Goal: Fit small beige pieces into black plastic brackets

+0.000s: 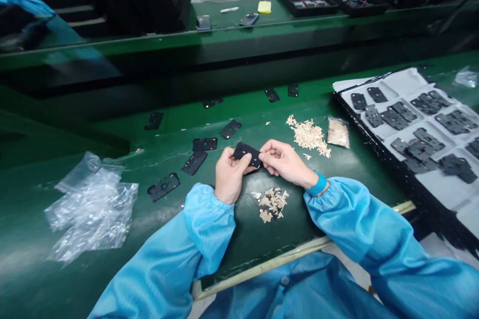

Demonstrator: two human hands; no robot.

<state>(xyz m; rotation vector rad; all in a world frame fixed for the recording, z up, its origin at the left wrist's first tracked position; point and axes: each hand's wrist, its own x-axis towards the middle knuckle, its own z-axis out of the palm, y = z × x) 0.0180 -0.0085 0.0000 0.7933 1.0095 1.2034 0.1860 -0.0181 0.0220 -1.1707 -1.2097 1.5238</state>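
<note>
Head view, looking down at two bare hands: the fingers (243,163) of the left hand (229,177) and the fingers (266,152) of the right hand (286,162) are closed in a pinch on opposite ends of a thin black slotted plate (247,153), held just above the dark green counter (299,219). Gripping by the edges leaves the middle of the plate mostly uncovered. Between the wrists, nearer the body, lies a small pile of beige flakes (272,204). A larger pile of beige flakes (309,135) and a clear bag of flakes (339,132) sit farther off. To the left lie loose black slotted plates (193,163) and crumpled clear plastic (92,209). To the right, a black-rimmed tray (368,152) holds more plates.
</note>
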